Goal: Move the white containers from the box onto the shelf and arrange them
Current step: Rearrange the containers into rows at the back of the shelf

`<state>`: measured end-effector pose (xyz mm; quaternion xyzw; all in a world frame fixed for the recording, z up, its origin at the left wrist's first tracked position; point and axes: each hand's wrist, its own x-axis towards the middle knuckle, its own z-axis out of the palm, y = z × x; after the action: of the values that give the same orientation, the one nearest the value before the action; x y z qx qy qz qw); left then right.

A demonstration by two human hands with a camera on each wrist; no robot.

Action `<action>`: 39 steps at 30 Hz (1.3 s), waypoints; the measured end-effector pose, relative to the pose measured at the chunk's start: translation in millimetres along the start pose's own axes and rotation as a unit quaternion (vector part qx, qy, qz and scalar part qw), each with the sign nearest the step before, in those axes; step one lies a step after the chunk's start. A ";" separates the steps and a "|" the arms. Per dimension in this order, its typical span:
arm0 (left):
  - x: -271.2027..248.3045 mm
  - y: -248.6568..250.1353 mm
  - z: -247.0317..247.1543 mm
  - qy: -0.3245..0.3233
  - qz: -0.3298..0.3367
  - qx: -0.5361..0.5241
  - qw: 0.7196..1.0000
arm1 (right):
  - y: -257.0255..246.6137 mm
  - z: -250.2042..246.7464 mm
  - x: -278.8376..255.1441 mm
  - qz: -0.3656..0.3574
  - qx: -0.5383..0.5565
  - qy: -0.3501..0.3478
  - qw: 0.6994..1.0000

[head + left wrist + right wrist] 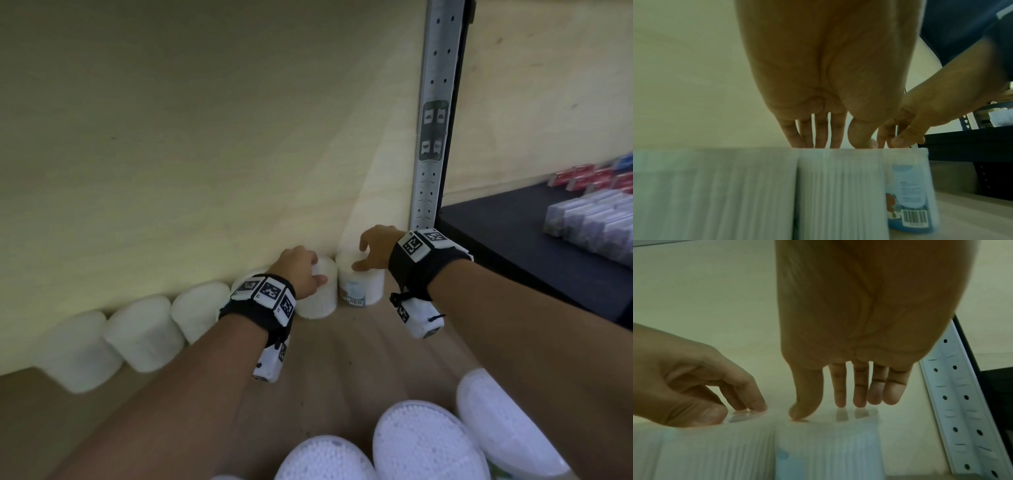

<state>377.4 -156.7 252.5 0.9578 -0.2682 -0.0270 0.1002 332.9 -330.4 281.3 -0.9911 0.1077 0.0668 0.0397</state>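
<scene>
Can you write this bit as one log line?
left hand: on plain container | right hand: on labelled container | step: arranging on shelf

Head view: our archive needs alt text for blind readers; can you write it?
On a wooden shelf, the left hand rests atop a plain white container and the right hand atop the labelled container beside it, ending a row along the back wall. More white containers lie in the foreground.
</scene>
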 end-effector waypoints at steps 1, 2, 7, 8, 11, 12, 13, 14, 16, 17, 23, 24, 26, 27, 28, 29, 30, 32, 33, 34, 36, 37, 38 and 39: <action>-0.1 -0.1 0.3 0.000 0.001 -0.001 1.000 | 0.2 0.4 -0.4 -0.003 0.005 0.000 1.000; -0.4 -0.2 0.6 0.000 0.002 -0.001 1.000 | -0.1 0.5 -1.4 -0.005 0.008 0.003 1.000; -1.1 -0.5 1.5 0.002 0.000 -0.003 1.000 | -0.9 1.3 -1.7 -0.015 0.027 0.004 1.000; -0.9 -0.1 1.3 0.003 -0.001 -0.003 1.000 | -1.4 1.2 -1.8 -0.019 0.027 0.002 0.999; -1.0 0.6 0.5 0.001 -0.005 -0.006 1.000 | -3.0 0.7 -1.6 -0.031 0.011 -0.006 0.999; -0.8 1.0 0.1 0.000 -0.007 -0.005 1.000 | -3.7 0.0 -2.3 -0.033 0.006 -0.011 0.999; -0.5 1.4 -0.1 -0.002 -0.008 -0.005 1.000 | -4.0 -0.7 -2.8 -0.035 0.001 -0.018 0.999; 0.0 1.7 -0.3 -0.002 -0.010 -0.005 1.000 | -4.0 -1.8 -3.5 -0.038 -0.004 -0.025 0.999; -0.5 1.8 -0.7 -0.001 -0.014 -0.006 1.000 | -4.4 -3.7 -4.9 -0.046 -0.006 -0.032 0.998; -0.7 1.9 -1.1 0.000 -0.015 -0.008 1.000 | -4.3 -4.6 -5.3 -0.051 0.002 -0.033 0.998; -0.3 2.2 -1.0 0.000 -0.025 -0.022 0.999 | -6.9 -7.4 -5.4 -0.024 0.041 0.003 0.999; 0.1 2.1 -0.9 0.000 -0.025 -0.024 0.999 | -7.8 -6.6 -5.0 -0.019 0.027 0.016 0.999; -0.1 2.1 -1.0 0.001 -0.028 -0.030 0.999 | -8.9 -2.2 -3.2 -0.007 0.010 0.022 1.000; -0.3 1.9 -1.0 0.002 -0.030 -0.032 0.999 | -9.4 0.7 -1.3 -0.002 0.008 0.017 1.000; -0.6 1.6 -0.9 0.003 -0.030 -0.033 0.999 | -9.7 3.8 0.2 0.003 0.008 0.014 1.000; -0.6 1.3 -0.8 0.004 -0.030 -0.034 0.999 | -10.2 6.0 1.7 0.008 0.009 0.012 1.000; -0.4 0.9 -0.4 0.006 -0.028 -0.035 0.999 | -10.4 7.5 2.8 0.011 0.010 0.012 1.000; -0.2 0.6 0.2 0.009 -0.026 -0.036 0.999 | -10.4 8.1 3.6 0.011 0.013 0.011 1.000; -0.5 0.2 0.4 0.011 -0.026 -0.037 0.999 | -10.2 7.7 3.6 0.008 0.015 0.010 1.000; -0.6 0.2 0.7 0.012 -0.026 -0.039 0.999 | -9.9 7.1 3.3 0.004 0.017 0.008 1.000; -0.8 0.1 1.2 0.014 -0.026 -0.044 0.999 | -9.1 5.3 3.0 -0.009 0.015 0.000 1.000; -0.7 0.3 1.2 0.013 -0.026 -0.046 0.999 | -8.6 4.6 3.4 -0.017 0.014 -0.009 1.000; -0.7 0.1 1.2 0.013 -0.026 -0.047 0.998 | -8.2 3.7 4.2 -0.024 0.017 -0.017 0.999; -0.6 0.0 1.2 0.014 -0.027 -0.049 0.998 | -8.1 2.7 4.3 -0.031 0.024 -0.024 0.999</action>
<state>376.8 -156.6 251.3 0.9589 -0.2394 -0.0297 0.1496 338.6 -323.1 278.6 -0.9909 0.0774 0.0871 0.0678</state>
